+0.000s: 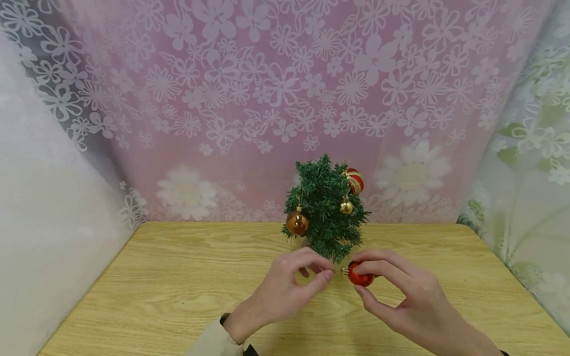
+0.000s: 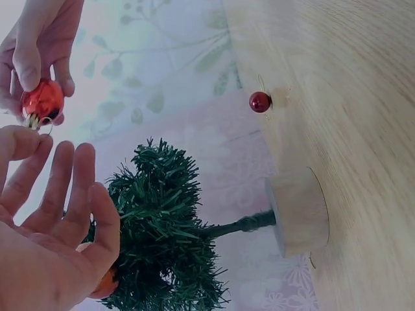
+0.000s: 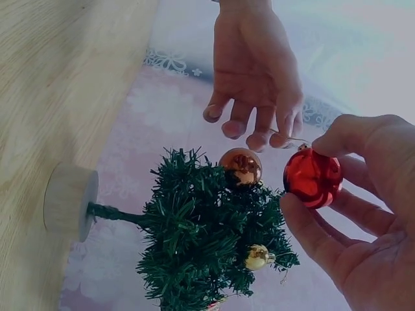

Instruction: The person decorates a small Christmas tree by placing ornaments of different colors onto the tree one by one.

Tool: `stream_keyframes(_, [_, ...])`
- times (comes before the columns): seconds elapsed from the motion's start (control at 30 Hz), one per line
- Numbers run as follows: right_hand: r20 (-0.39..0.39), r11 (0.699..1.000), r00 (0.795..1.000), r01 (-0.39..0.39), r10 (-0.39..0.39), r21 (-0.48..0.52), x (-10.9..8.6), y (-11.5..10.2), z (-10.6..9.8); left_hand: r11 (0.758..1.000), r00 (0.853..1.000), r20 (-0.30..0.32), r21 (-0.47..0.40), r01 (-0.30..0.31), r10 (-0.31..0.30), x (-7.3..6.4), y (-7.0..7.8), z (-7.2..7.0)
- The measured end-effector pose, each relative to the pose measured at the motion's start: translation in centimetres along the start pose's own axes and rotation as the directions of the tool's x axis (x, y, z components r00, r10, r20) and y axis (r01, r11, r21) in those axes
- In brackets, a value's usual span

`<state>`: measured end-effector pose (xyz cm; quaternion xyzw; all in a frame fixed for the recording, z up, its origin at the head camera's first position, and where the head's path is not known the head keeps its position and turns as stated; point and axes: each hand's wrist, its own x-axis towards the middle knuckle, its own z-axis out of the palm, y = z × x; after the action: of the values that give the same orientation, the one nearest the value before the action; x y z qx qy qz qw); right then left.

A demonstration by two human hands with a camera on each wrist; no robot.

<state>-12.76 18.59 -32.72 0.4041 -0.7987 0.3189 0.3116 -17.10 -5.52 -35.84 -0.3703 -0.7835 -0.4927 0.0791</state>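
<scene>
My right hand [image 1: 409, 296] holds a shiny red Christmas ball [image 1: 362, 278] between thumb and fingers, its gold cap turned to the left. With thumb and forefinger, my left hand [image 1: 280, 289] pinches the thin gold hanging loop [image 3: 290, 137] of that ball; its other fingers are spread loosely in the right wrist view. Both hands are in front of a small green artificial Christmas tree [image 1: 325, 207]. On the tree hang a copper ball [image 1: 297, 223] at the left, a small gold ball [image 1: 346, 207] and a red ball with gold stripes [image 1: 356, 181] at the right.
The tree's round wooden base [image 2: 301, 212] stands on the wood-grain table [image 1: 178, 277]. A small dark red ball [image 2: 260, 102] with a loop lies on the table near the base, seen in the left wrist view. Floral curtains [image 1: 267, 99] hang behind and at both sides.
</scene>
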Motion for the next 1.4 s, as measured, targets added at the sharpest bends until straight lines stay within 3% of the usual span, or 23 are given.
stream_keyframes(0.23, [0.024,1.000,0.999,-0.021,0.021,-0.008,-0.1,0.1,0.2,0.998,0.995,-0.093,-0.061,0.020,-0.026,-0.1,0.0,-0.4])
stream_keyframes(0.4, [0.096,0.997,0.993,-0.072,0.070,0.027,-0.2,0.1,0.4,0.996,0.992,-0.110,-0.056,-0.073,0.067,-0.1,-0.1,-0.2])
stream_keyframes(0.53, [0.091,0.995,0.994,-0.065,0.059,0.072,-0.4,0.4,0.9,0.987,0.983,-0.105,-0.035,-0.154,0.150,-0.1,-0.1,0.0])
stream_keyframes(0.63, [0.074,0.994,0.997,-0.044,0.037,0.102,-0.6,0.7,1.3,0.985,0.982,-0.087,-0.040,-0.171,0.167,-0.1,-0.1,0.1])
stream_keyframes(0.9, [0.097,0.994,0.993,-0.069,0.061,0.087,-0.5,0.7,1.4,0.988,0.990,-0.067,-0.079,-0.129,0.124,-0.2,0.2,0.2])
stream_keyframes(1.13, [0.088,0.993,0.995,-0.050,0.040,0.108,-0.7,0.8,1.9,0.988,0.990,-0.048,-0.077,-0.137,0.134,-0.3,0.3,0.2])
stream_keyframes(1.27, [0.110,0.992,0.988,-0.114,0.108,0.054,-0.8,0.7,2.1,0.996,0.999,0.008,-0.084,-0.043,0.044,-0.5,0.5,0.1])
stream_keyframes(1.4, [0.116,0.991,0.985,-0.130,0.129,0.006,-0.9,0.7,2.2,0.998,0.997,0.064,-0.044,0.041,-0.038,-0.6,0.3,0.1])
